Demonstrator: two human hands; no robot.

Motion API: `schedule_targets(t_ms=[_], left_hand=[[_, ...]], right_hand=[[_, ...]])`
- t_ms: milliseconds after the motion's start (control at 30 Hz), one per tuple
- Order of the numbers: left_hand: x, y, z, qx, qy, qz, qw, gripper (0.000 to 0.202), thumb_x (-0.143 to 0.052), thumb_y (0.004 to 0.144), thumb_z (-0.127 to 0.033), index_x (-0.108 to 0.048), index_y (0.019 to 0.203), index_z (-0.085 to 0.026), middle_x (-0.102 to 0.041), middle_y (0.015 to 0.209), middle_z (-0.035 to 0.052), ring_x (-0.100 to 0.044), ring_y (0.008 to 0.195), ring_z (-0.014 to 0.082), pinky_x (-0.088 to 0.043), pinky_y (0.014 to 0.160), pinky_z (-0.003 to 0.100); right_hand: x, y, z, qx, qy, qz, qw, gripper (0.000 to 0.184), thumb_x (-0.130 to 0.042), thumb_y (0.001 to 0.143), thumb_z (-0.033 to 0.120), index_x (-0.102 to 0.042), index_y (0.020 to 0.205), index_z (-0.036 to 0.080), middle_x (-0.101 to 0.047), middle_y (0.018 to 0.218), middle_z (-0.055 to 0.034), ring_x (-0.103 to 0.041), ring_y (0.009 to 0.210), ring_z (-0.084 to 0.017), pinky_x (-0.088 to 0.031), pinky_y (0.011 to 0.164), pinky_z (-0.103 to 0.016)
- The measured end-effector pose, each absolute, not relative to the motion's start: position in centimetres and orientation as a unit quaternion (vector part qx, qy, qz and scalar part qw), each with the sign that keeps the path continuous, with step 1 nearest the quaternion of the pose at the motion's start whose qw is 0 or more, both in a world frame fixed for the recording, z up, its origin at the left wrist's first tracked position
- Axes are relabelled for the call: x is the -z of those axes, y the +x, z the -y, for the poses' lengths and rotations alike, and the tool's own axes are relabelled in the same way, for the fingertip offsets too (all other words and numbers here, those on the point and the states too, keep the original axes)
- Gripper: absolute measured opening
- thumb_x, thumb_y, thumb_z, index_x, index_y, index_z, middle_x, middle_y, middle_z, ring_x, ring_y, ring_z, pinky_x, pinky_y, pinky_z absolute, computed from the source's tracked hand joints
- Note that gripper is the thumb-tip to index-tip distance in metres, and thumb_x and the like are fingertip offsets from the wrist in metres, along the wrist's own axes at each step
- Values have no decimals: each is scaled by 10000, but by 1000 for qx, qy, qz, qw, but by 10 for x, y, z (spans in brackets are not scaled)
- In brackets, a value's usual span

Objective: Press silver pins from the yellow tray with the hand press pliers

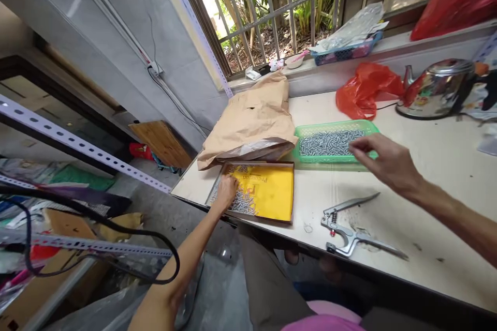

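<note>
My left hand (226, 190) reaches into a shallow yellow-lined box (272, 194) at the table's near edge, fingers curled down into a heap of small silvery metal pieces (243, 201). What the fingers hold, if anything, is hidden. My right hand (382, 158) hovers over the near right corner of a green plastic tray (334, 126) full of the same silvery pieces, fingertips pinched together on something too small to make out.
Metal hand pliers (351, 230) lie on the white table (427, 207) in front of me. A brown paper sack (252, 119) rests behind the box. A red plastic bag (365, 90) and a steel kettle (437, 88) stand at the back right.
</note>
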State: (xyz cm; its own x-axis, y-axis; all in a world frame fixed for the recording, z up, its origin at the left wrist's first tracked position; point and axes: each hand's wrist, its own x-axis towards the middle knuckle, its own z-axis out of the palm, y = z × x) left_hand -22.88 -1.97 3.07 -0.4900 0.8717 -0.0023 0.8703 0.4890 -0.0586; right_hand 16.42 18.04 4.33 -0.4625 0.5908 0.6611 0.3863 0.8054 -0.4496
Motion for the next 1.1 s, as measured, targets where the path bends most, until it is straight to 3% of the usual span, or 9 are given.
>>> schedule_targets(t_ms=[67,133,267,433,500,600,733,867,1100], left_hand=[[-32,-228,18,-36,-518,854,9,263,-461,877,-175,-706,810,-108,-665,941,149,-575,965,239,-413,808,309],[-32,-230,17,-42,-537,843,11,253,-461,858,-152,-694,776,-97,-669,899,162,-587,936,252,-416,798,321],[-27,-250,8,-73,-581,810,41,257,-437,847,-143,-682,772,-125,-681,906,155,-601,937,271,-424,826,342],[-46,-234,-3,1,-578,816,16,231,-485,795,-192,-687,689,-158,-696,814,131,-638,905,298,-461,801,352],[-62,-195,-3,115,-533,837,-39,217,-532,781,-280,-707,787,-152,-706,829,112,-654,860,282,-484,751,341],[-74,-115,-1,297,-467,781,-290,375,-647,706,-458,-698,895,-138,-709,857,87,-647,708,200,-497,595,274],[-54,-26,7,313,-398,704,-499,441,-749,611,-471,-688,850,-105,-606,585,5,-492,462,92,-379,416,199],[-22,4,9,270,-353,706,-552,423,-767,598,-476,-668,764,-99,-470,421,-59,-338,345,40,-239,346,174],[-11,5,8,234,-329,717,-568,374,-767,617,-448,-648,718,-108,-458,380,-65,-326,323,32,-219,347,171]], right_hand=[[-46,162,-206,-69,-321,862,386,271,-531,906,320,-586,1136,188,-616,1047,-124,-600,946,-258,-490,826,-402],[-45,164,-214,-50,-362,863,348,312,-546,881,280,-580,1163,152,-600,1060,-152,-587,999,-293,-489,856,-448],[-31,171,-170,-128,-315,900,274,212,-517,898,210,-630,1075,183,-621,1013,-100,-599,950,-229,-504,845,-388],[-6,195,-82,-185,-321,907,199,216,-482,949,284,-655,1024,178,-624,948,-84,-576,896,-202,-477,793,-335],[2,210,-60,-193,-322,911,174,244,-486,949,330,-658,1035,180,-614,939,-86,-559,894,-204,-460,791,-335],[13,228,-44,-186,-338,907,169,267,-485,951,333,-651,1106,192,-603,943,-87,-533,896,-205,-434,790,-334],[23,235,-38,-145,-382,895,178,252,-463,960,266,-675,1079,198,-600,906,-84,-501,854,-198,-397,755,-323],[24,233,-35,-111,-400,893,176,248,-457,960,248,-689,1037,204,-601,888,-82,-482,841,-200,-362,756,-329],[26,234,-33,-105,-408,891,172,255,-438,963,255,-679,1036,216,-596,895,-88,-465,847,-213,-328,749,-340]])
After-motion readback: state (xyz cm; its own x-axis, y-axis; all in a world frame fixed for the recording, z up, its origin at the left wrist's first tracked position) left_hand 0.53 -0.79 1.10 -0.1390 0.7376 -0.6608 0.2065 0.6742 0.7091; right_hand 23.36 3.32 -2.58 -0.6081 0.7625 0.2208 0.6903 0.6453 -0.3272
